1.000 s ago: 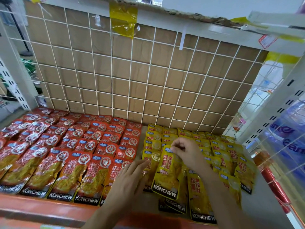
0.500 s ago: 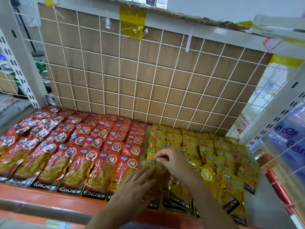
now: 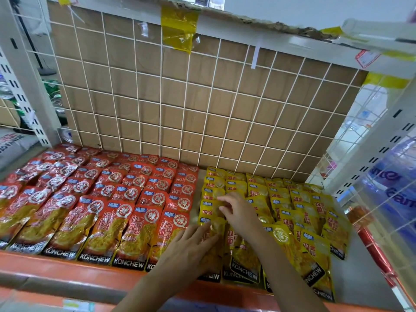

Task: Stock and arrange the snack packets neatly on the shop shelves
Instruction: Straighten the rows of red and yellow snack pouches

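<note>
Red KONCHEW snack packets (image 3: 99, 199) lie in overlapping rows over the left half of the shelf. Yellow packets (image 3: 290, 206) fill the right half, less evenly. My left hand (image 3: 191, 248) lies flat, fingers straight, on the front yellow packet (image 3: 213, 226) of the leftmost yellow column. My right hand (image 3: 236, 210) reaches over that column, its fingertips pinching the top edge of a yellow packet there. A loose yellow packet (image 3: 292, 251) lies slanted at the front right.
The shelf has an orange front lip (image 3: 67, 280) and a white wire grid back (image 3: 202, 97) over brown cardboard. White slotted uprights (image 3: 24, 86) stand at both sides. A bare grey strip of shelf (image 3: 360, 278) runs along the right, beside a wire side panel.
The view moved closer and lower. My right hand shifted left from the middle yellow packets to the leftmost yellow column; the packet it held now lies down. My left hand stays pressed at that column's front.
</note>
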### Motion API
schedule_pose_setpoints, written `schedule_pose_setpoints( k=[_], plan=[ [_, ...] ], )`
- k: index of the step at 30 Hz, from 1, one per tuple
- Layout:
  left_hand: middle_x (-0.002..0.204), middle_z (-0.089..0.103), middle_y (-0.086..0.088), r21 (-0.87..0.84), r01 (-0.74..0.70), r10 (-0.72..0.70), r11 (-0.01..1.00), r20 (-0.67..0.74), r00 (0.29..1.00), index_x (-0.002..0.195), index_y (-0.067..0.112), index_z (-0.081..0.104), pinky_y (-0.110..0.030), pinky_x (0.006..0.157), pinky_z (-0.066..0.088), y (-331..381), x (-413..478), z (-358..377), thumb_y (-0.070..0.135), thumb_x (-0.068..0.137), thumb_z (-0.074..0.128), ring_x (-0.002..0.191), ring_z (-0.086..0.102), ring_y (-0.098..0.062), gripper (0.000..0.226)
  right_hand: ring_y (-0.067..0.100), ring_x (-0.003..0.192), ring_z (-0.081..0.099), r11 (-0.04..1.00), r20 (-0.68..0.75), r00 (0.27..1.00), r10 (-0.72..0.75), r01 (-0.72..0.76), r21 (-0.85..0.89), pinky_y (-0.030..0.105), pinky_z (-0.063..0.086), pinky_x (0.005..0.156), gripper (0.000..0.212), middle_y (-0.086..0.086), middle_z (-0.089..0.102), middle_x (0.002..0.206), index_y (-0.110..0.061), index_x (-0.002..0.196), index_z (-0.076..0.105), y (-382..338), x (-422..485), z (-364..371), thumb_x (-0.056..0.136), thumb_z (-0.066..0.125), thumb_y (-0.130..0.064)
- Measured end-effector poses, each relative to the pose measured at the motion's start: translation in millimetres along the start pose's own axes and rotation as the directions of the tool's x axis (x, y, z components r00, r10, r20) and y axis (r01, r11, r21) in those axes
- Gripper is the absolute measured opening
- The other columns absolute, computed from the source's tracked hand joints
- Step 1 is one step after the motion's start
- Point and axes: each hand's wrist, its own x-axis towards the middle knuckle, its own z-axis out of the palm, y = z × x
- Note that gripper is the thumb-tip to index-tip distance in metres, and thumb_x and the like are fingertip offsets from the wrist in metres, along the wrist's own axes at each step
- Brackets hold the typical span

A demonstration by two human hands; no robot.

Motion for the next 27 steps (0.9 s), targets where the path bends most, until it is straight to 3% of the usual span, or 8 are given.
schedule_pose_setpoints(
  k=[6, 9, 13, 18, 24, 27],
  plan=[
    [0.128, 0.057, 0.011, -0.027, 0.002, 0.0, 1.0, 0.06, 0.998, 0.126, 0.041, 0.05, -0.023, 0.087, 0.05, -3, -1, 1, 0.07, 0.076, 0.03, 0.116, 0.051, -0.008, 0.061, 0.012, 0.103, 0.053, 1.0, -0.02, 1.0, 0.02, -0.02, 0.025, 0.023, 0.04, 0.086, 0.019, -0.003, 0.057, 0.108, -0.018, 0.106, 0.066, 0, 12, 0, 0.089, 0.058, -0.023],
    [0.13, 0.056, 0.01, -0.042, 0.009, -0.006, 0.999, 0.073, 0.997, 0.127, 0.04, 0.045, -0.025, 0.088, 0.05, -3, -1, -1, 0.07, 0.078, 0.029, 0.115, 0.055, -0.008, 0.059, 0.009, 0.097, 0.051, 1.0, -0.037, 0.999, 0.004, -0.003, 0.027, 0.018, 0.035, 0.081, 0.018, -0.004, 0.056, 0.106, -0.018, 0.105, 0.066, 1, 12, 0, 0.088, 0.06, -0.023],
    [0.128, 0.055, 0.012, -0.048, 0.007, -0.004, 0.999, 0.067, 0.998, 0.127, 0.04, 0.044, -0.024, 0.089, 0.049, -3, 0, -4, 0.067, 0.081, 0.031, 0.118, 0.046, -0.007, 0.055, 0.002, 0.091, 0.044, 0.999, -0.055, 0.998, -0.022, 0.023, 0.033, 0.015, 0.034, 0.081, 0.02, -0.006, 0.055, 0.104, -0.018, 0.106, 0.065, 4, 12, 2, 0.088, 0.061, -0.024],
    [0.126, 0.056, 0.011, -0.075, 0.036, -0.034, 0.997, 0.025, 0.999, 0.125, 0.035, 0.047, -0.022, 0.085, 0.05, -3, 12, -7, 0.058, 0.083, 0.034, 0.114, 0.046, -0.007, 0.049, 0.007, 0.086, 0.053, 0.995, -0.131, 0.991, -0.006, 0.019, 0.101, 0.025, 0.048, 0.081, 0.016, -0.006, 0.056, 0.102, -0.019, 0.104, 0.064, 5, 10, -1, 0.089, 0.059, -0.022],
    [0.123, 0.06, 0.009, -0.072, 0.094, -0.082, 0.993, 0.155, 0.985, 0.123, 0.032, 0.05, -0.024, 0.085, 0.051, -3, 33, -4, 0.054, 0.085, 0.033, 0.111, 0.057, -0.009, 0.047, 0.006, 0.095, 0.054, 0.998, -0.208, 0.976, 0.06, -0.051, 0.048, 0.02, 0.043, 0.078, 0.021, -0.009, 0.057, 0.105, -0.021, 0.109, 0.062, 22, -4, -15, 0.092, 0.054, -0.029],
    [0.123, 0.061, 0.007, -0.064, 0.152, -0.137, 0.986, 0.195, 0.971, 0.123, 0.034, 0.051, -0.026, 0.088, 0.047, 0, 44, -2, 0.051, 0.086, 0.031, 0.111, 0.061, -0.013, 0.046, 0.008, 0.103, 0.053, 0.997, -0.202, 0.976, 0.077, -0.079, 0.001, 0.021, 0.044, 0.084, 0.025, -0.009, 0.055, 0.11, -0.023, 0.115, 0.059, 28, -14, -17, 0.093, 0.052, -0.031]
  ],
)
